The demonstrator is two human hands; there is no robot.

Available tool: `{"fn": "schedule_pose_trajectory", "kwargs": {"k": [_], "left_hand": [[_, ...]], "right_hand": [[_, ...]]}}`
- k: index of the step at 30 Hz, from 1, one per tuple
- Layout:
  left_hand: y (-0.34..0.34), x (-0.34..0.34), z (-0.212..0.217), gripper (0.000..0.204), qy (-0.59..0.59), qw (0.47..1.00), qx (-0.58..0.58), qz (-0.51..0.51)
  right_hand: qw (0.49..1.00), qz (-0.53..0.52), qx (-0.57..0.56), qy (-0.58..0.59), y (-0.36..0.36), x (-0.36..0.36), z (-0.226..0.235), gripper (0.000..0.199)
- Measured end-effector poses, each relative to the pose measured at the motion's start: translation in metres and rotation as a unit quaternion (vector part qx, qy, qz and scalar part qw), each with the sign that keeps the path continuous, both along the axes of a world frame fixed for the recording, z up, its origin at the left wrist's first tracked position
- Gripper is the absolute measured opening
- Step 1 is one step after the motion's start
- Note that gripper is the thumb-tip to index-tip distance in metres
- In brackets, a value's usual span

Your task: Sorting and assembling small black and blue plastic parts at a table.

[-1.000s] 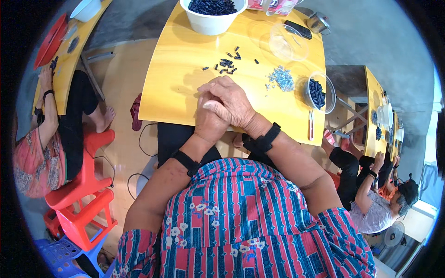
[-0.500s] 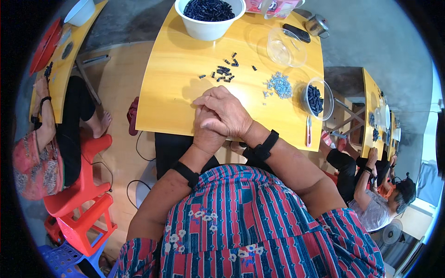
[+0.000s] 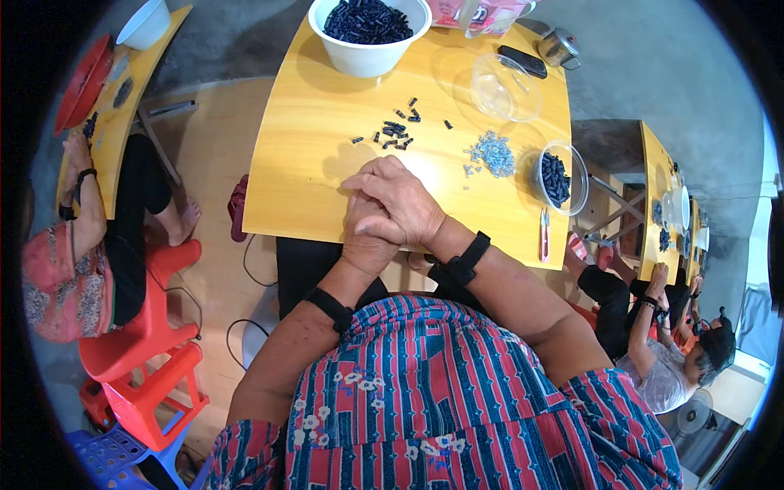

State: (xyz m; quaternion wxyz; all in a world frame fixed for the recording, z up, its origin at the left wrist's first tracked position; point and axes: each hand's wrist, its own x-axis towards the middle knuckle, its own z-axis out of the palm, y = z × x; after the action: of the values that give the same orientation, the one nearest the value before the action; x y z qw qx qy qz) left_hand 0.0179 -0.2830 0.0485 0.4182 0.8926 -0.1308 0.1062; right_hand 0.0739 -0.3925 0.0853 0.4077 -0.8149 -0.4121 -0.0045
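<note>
Both hands are clasped together at the near edge of the yellow table, above my lap. My right hand lies on top, its fingers closed over my left hand. The left fingers are hidden underneath. No loose part shows in either hand. Just beyond them several small black cylindrical pieces lie scattered. To their right sits a pile of small clear bluish pieces. A round clear tub of black pieces stands near the right edge, with a pair of tweezers or similar slim red-handled tool below it.
At the far side stand a white bowl full of black pieces, a clear plastic lid or dish, a black phone-like object, a metal mug and a pink package. People work at tables left and right; red stools stand left.
The hands stay clasped in the same place. The view has shifted very slightly; nothing on the table has visibly moved.
</note>
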Motion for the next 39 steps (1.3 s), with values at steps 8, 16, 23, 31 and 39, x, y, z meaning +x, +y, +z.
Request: {"fn": "schedule_pose_trajectory", "kwargs": {"k": [8,16,23,31,39], "left_hand": [[0.0,0.006,0.001,0.035,-0.027,0.999,-0.02,0.006],[0.004,0.013,-0.009,0.031,-0.072,0.994,-0.07,0.032],[0.031,0.003,0.05,0.017,0.242,0.938,-0.245,-0.031],[0.031,-0.001,0.058,0.013,0.265,0.913,-0.309,-0.035],[0.031,-0.004,0.061,0.017,0.359,0.842,-0.397,-0.069]], "right_hand": [[1.0,0.0,-0.005,0.0,0.001,0.002,-0.002,0.059],[0.999,0.001,0.039,0.029,0.004,0.014,-0.015,0.042],[0.911,-0.144,0.216,0.319,-0.058,-0.009,0.018,0.035],[0.886,-0.172,0.209,0.375,-0.054,-0.048,0.026,0.029],[0.932,-0.105,0.192,0.289,-0.052,-0.053,0.027,0.031]]}}
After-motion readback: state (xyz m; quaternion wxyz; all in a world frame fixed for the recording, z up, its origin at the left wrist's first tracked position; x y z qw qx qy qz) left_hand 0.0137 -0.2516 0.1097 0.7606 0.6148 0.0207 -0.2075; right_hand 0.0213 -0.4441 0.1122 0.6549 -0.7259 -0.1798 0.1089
